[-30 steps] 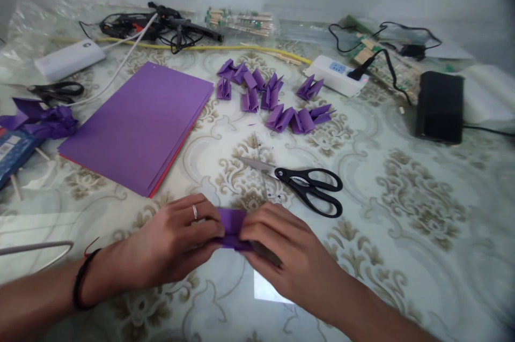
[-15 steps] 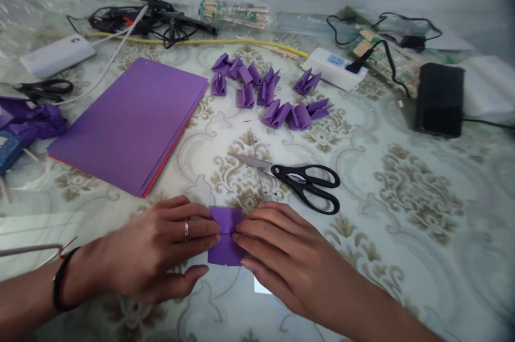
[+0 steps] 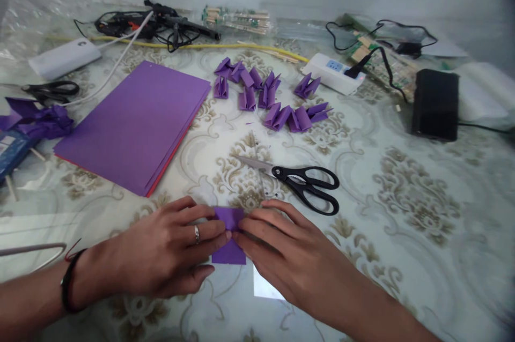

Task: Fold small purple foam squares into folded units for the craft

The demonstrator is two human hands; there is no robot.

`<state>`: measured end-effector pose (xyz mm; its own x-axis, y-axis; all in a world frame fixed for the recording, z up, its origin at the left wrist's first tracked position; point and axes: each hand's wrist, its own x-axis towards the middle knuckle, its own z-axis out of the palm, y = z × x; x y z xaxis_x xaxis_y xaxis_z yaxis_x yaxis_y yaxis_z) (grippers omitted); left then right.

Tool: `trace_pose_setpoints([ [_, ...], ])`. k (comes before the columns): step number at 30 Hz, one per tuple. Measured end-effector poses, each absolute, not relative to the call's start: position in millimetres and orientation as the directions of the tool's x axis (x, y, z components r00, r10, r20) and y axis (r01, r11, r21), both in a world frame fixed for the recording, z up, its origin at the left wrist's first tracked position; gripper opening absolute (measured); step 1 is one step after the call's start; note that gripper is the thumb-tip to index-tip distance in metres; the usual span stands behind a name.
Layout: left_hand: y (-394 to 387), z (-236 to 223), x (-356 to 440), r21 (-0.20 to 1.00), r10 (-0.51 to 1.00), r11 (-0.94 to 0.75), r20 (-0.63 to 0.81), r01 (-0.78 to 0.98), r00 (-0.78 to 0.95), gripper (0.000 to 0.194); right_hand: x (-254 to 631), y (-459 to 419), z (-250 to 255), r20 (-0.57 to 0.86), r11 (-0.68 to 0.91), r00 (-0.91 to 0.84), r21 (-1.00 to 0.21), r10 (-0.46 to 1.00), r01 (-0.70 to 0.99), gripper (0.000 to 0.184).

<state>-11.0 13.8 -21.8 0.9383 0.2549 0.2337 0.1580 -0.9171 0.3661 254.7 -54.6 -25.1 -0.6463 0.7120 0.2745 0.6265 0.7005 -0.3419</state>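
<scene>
A small purple paper piece [image 3: 229, 253], with a crease across its middle, lies flat on the table in front of me. From its left side, my left hand [image 3: 164, 248] presses fingertips onto it near the crease; the fingers are stretched out, the thumb apart below. On the opposite side, my right hand [image 3: 285, 251] has extended fingers on the paper's right part, their tips almost meeting the left ones. The right thumb cannot be made out clearly. Just beyond the right hand lie black-handled scissors [image 3: 298, 178], beside a clear ruler [image 3: 259, 165] that is hard to see.
A stack of purple sheets [image 3: 137, 122] with red underneath lies left. Several folded purple paper units [image 3: 267, 90] stand farther back. Behind them are a white power strip [image 3: 333, 71], a black box [image 3: 435, 105] and a white power bank [image 3: 64, 58]. More scissors [image 3: 52, 90] lie far left.
My left fingertips have slid slightly right along the crease, closer to the right hand's. My right thumb has drawn in from the paper's lower edge. The view has shifted a little.
</scene>
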Motion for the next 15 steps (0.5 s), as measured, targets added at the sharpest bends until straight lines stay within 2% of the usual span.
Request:
trace_pose_setpoints([
  [7,9.6,-23.8,-11.2,0.326,0.258,-0.929,0.236,0.174,0.937,0.028,258.4,-53.7,-24.1,0.273,0.721,-0.668,-0.249,0.693,0.646,0.010],
  [15,8.8,-22.1,-11.1,0.327,0.266,-0.927,0.224,0.185,0.938,0.032,259.6,-52.9,-20.9,0.249,0.717,-0.672,-0.245,0.697,0.653,0.004],
])
